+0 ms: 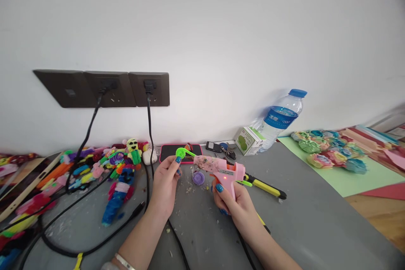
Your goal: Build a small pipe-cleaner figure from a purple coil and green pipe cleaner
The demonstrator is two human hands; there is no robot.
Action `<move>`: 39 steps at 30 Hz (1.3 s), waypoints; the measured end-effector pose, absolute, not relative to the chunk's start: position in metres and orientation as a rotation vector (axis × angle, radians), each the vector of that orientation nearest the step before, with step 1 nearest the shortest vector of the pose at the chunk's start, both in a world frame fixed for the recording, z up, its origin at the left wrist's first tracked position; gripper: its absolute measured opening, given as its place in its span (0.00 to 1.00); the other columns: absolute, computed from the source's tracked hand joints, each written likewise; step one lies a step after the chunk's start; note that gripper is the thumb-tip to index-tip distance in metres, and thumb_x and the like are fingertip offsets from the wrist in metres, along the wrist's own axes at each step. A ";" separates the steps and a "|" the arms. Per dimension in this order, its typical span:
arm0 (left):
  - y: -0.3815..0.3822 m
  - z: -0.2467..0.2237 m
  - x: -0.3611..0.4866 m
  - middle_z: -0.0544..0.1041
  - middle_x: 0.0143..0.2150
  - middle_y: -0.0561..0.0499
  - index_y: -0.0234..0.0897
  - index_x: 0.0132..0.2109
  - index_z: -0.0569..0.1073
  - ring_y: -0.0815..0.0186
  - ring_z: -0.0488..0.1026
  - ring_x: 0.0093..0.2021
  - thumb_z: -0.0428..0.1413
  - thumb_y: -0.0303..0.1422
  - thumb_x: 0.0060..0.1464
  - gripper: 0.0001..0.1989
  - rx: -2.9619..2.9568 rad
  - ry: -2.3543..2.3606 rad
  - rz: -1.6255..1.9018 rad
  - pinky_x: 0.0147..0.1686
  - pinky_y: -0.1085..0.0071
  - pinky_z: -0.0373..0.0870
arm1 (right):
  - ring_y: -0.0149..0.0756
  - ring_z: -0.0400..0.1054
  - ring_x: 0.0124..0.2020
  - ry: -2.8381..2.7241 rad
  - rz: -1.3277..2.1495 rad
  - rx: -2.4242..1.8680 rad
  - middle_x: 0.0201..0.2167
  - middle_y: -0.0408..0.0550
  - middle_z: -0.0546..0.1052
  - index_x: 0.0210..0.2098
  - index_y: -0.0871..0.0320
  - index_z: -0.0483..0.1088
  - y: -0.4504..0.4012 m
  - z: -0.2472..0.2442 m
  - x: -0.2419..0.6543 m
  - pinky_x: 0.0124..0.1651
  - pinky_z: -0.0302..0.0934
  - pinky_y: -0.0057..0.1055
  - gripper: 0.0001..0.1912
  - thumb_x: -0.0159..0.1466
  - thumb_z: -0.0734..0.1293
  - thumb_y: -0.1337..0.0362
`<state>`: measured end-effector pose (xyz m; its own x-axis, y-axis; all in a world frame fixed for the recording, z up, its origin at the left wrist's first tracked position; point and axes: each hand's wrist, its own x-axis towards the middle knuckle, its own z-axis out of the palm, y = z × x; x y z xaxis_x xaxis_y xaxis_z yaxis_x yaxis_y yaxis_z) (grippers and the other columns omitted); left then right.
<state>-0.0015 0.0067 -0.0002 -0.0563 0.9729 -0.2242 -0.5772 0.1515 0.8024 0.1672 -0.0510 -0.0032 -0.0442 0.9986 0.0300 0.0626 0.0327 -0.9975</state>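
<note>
My right hand (232,198) is wrapped round the handle of a pink hot glue gun (228,171), whose small orange light glows. Its nozzle points left, and the barrel is stained and crusted. Between thumb and fingers, my left hand (167,179) pinches a bright green pipe-cleaner coil (181,153). A green tail runs from the coil toward the nozzle; whether they touch I cannot tell. On the grey table below the nozzle lies a purple coiled disc (198,178). A yellow and black cutter (265,187) lies behind my right hand, partly hidden.
A phone (164,152), keys (228,150), a small green and white box (249,140) and a water bottle (281,120) stand or lie along the wall. Colourful pipe-cleaner pieces (91,166) and black cables (63,253) crowd the left. Paper flowers (335,152) rest on green paper at right.
</note>
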 end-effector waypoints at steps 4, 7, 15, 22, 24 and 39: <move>0.007 -0.002 -0.001 0.67 0.25 0.56 0.37 0.32 0.77 0.73 0.60 0.26 0.70 0.41 0.38 0.16 0.560 0.914 1.379 0.26 0.77 0.59 | 0.27 0.48 0.19 -1.286 1.198 -1.216 0.14 0.37 0.57 0.26 0.58 0.63 -0.050 -0.005 0.167 0.23 0.45 0.27 0.25 0.62 0.61 0.41; 0.008 -0.004 -0.002 0.67 0.25 0.56 0.37 0.32 0.77 0.73 0.59 0.26 0.69 0.40 0.40 0.15 0.573 0.903 1.377 0.26 0.77 0.59 | 0.27 0.48 0.18 -1.287 1.198 -1.224 0.13 0.37 0.57 0.27 0.59 0.63 -0.050 -0.005 0.167 0.23 0.45 0.27 0.26 0.62 0.61 0.40; 0.006 -0.001 -0.003 0.67 0.25 0.56 0.37 0.31 0.75 0.72 0.59 0.26 0.69 0.41 0.39 0.15 0.575 0.907 1.372 0.27 0.76 0.59 | 0.27 0.48 0.18 -1.297 1.208 -1.214 0.13 0.37 0.57 0.26 0.59 0.63 -0.050 -0.004 0.166 0.21 0.44 0.26 0.26 0.62 0.61 0.41; 0.006 0.002 -0.002 0.65 0.24 0.57 0.37 0.29 0.74 0.72 0.58 0.25 0.69 0.41 0.38 0.16 0.579 0.918 1.378 0.27 0.75 0.59 | 0.27 0.47 0.18 -1.314 1.189 -1.189 0.14 0.37 0.57 0.31 0.61 0.67 -0.054 -0.007 0.169 0.24 0.44 0.27 0.23 0.65 0.60 0.45; 0.006 0.002 -0.002 0.65 0.24 0.57 0.37 0.29 0.73 0.72 0.58 0.25 0.69 0.41 0.39 0.16 0.590 0.920 1.381 0.27 0.74 0.59 | 0.27 0.47 0.18 -1.310 1.185 -1.174 0.14 0.37 0.57 0.32 0.61 0.68 -0.054 -0.006 0.169 0.24 0.44 0.28 0.23 0.65 0.60 0.46; 0.006 0.000 -0.002 0.65 0.24 0.58 0.37 0.29 0.74 0.74 0.59 0.24 0.68 0.39 0.40 0.14 0.595 0.909 1.417 0.27 0.76 0.59 | 0.31 0.49 0.13 -1.124 1.099 -1.031 0.09 0.39 0.61 0.37 0.56 0.68 -0.067 0.044 0.184 0.22 0.48 0.31 0.26 0.65 0.53 0.42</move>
